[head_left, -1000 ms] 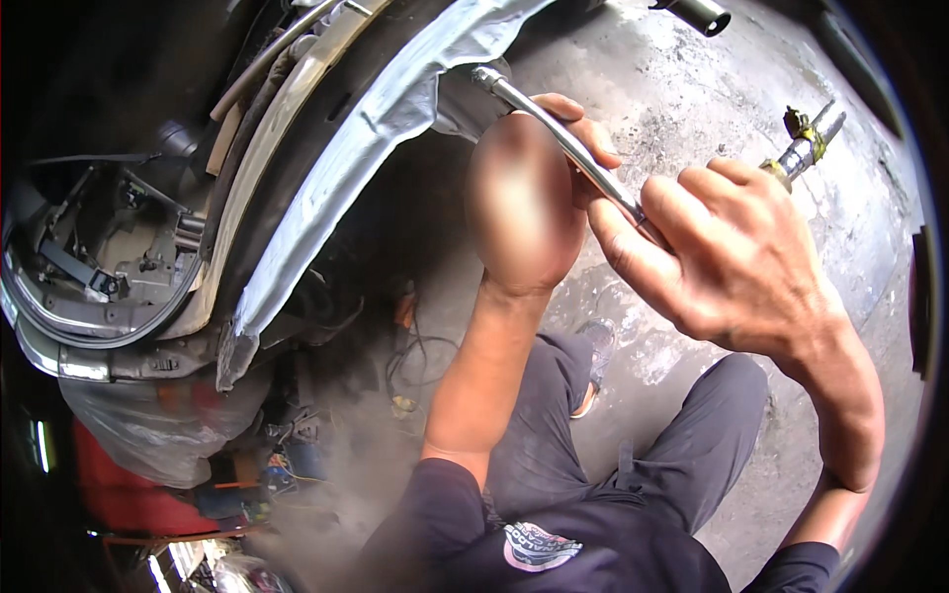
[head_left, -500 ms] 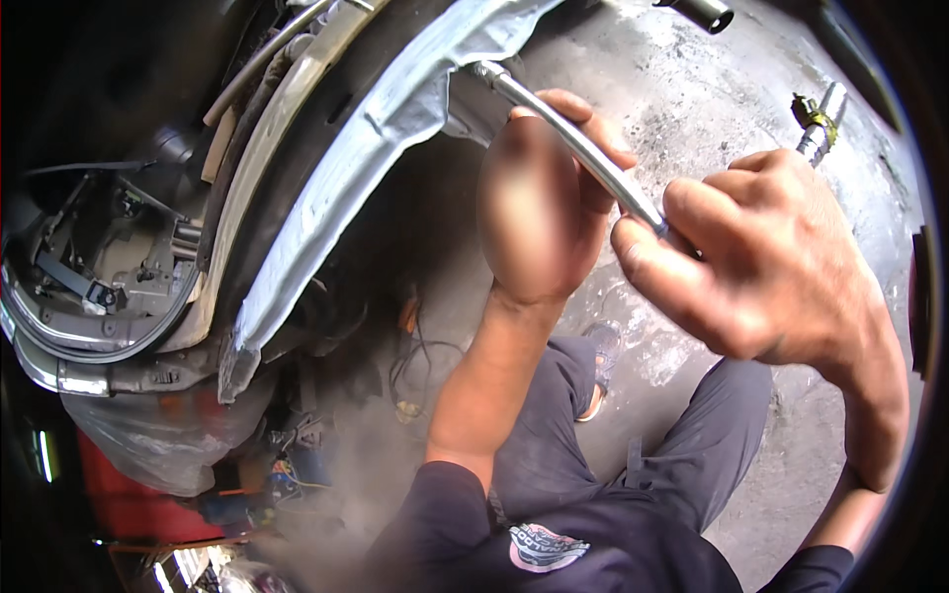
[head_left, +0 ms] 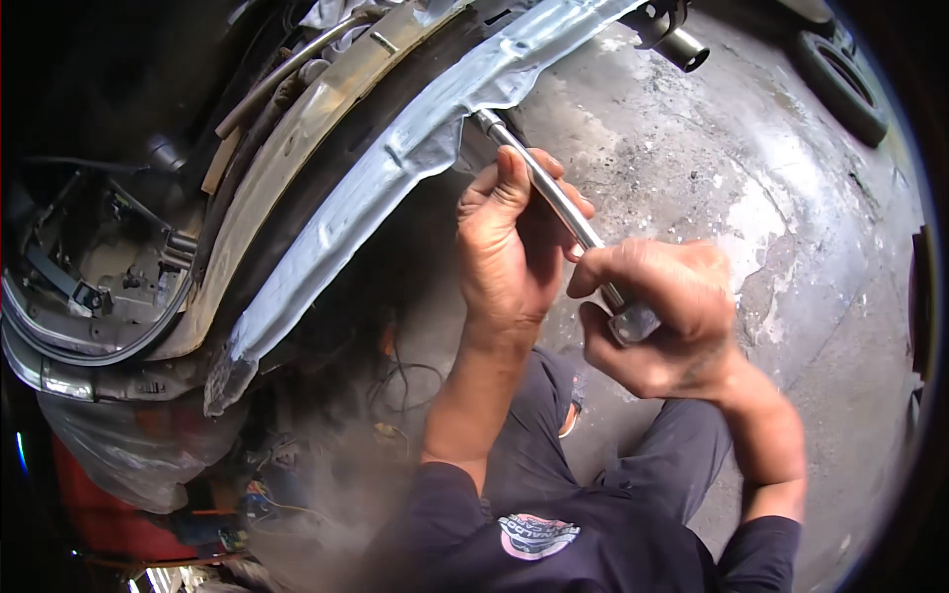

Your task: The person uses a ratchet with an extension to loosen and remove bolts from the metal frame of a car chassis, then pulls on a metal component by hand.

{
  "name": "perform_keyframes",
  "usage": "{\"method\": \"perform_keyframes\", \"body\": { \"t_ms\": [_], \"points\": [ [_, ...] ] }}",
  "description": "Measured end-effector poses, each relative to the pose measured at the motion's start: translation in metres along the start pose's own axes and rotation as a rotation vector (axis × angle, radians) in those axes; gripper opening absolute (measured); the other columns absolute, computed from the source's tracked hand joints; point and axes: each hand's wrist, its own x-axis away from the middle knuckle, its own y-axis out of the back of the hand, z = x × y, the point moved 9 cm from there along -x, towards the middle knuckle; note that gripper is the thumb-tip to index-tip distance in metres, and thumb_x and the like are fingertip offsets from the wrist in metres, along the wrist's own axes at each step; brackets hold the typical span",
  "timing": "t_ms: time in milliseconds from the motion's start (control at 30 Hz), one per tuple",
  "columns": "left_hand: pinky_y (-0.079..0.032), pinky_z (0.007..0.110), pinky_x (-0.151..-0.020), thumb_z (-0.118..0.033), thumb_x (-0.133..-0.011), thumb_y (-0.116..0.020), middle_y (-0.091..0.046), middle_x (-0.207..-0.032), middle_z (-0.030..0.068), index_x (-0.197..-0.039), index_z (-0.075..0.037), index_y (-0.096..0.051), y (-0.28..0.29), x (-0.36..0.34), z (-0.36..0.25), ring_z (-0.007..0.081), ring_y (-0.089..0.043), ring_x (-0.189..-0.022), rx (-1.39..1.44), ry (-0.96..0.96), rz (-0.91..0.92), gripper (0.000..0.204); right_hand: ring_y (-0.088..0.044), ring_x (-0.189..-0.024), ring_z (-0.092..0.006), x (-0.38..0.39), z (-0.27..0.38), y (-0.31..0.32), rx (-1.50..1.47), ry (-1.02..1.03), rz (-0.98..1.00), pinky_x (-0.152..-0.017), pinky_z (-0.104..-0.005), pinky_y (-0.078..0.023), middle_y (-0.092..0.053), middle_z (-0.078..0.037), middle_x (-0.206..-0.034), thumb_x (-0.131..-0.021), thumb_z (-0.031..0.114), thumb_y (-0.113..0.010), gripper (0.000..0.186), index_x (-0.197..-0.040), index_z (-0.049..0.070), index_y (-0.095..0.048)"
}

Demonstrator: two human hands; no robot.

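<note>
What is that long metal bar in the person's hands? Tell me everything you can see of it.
The metal bar is a slim, straight, shiny silver rod, apparently steel. It slants from upper left to lower right. A thicker collar marks its upper end, beside the edge of the pale panel; what it fits onto is hidden. The right hand grips the thicker lower end, partly covering it. The left hand has its fingers behind the middle; how firmly they hold is unclear.
</note>
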Motion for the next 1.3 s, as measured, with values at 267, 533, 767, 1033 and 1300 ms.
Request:
{"method": "perform_keyframes", "body": {
  "t_ms": [267, 533, 767, 1033, 1300],
  "points": [
    [-0.05, 0.03, -0.093, -0.033, -0.105, -0.056, -0.065, -0.109, 0.0058, -0.128, 0.004, -0.056, -0.017, 0.05, 0.022, 0.0115, -0.061, -0.104, -0.506, -0.129, 0.149, 0.044, -0.061, -0.066, -0.0057, 0.026, -0.024, 0.009, -0.323, -0.362, -0.255, -0.06, -0.0223, -0.048, -0.067, -0.001, -0.077, -0.073, 0.002, -0.072, 0.02, -0.092, 0.003, -0.067],
    [-0.051, 0.028, -0.065, -0.008, -0.097, -0.065, -0.07, -0.08, 0.0101, -0.119, 0.0, -0.068, -0.021, 0.111, 0.021, 0.0151, -0.066, -0.069, -1.225, -0.418, 0.155, 0.024, -0.036, -0.048, -0.0047, 0.056, -0.092, -0.007, -1.361, -0.735, -0.662, -0.042, -0.0217, -0.027, -0.045, 0.003, -0.067, -0.087, 0.007, -0.06, 0.022, -0.108, 0.006, -0.053],
    [-0.041, 0.02, -0.054, -0.027, -0.104, -0.059, -0.054, -0.071, 0.0006, -0.116, 0.004, -0.067, 0.004, 0.103, -0.037, 0.0054, -0.049, -0.061, -1.226, -0.316, -0.083, 0.034, -0.033, -0.046, -0.0033, 0.055, -0.105, -0.032, -1.483, -0.671, -0.672, -0.042, -0.0219, -0.027, -0.045, 0.005, -0.066, -0.088, 0.011, -0.064, 0.026, -0.111, 0.005, -0.055],
    [-0.059, 0.036, -0.08, -0.032, -0.105, -0.053, -0.069, -0.101, 0.0164, -0.137, 0.008, -0.047, -0.004, 0.058, 0.031, 0.0231, -0.07, -0.086, -0.709, -0.009, -0.06, 0.051, -0.06, -0.06, -0.009, 0.098, -0.072, 0.003, -0.523, -0.326, -0.4, -0.054, -0.0229, -0.046, -0.067, -0.004, -0.075, -0.072, 0.002, -0.068, 0.023, -0.095, 0.001, -0.068],
    [-0.057, 0.034, -0.085, -0.026, -0.107, -0.047, -0.069, -0.102, 0.018, -0.141, 0.006, -0.042, -0.016, 0.033, 0.021, 0.0236, -0.069, -0.092, -0.396, -0.018, 0.164, 0.046, -0.059, -0.052, -0.02, 0.046, -0.022, 0.006, 0.022, 0.195, -0.244, -0.049, -0.0306, -0.048, -0.06, -0.006, -0.068, -0.055, -0.008, -0.067, 0.036, -0.089, 0.002, -0.067]
  ]
}}
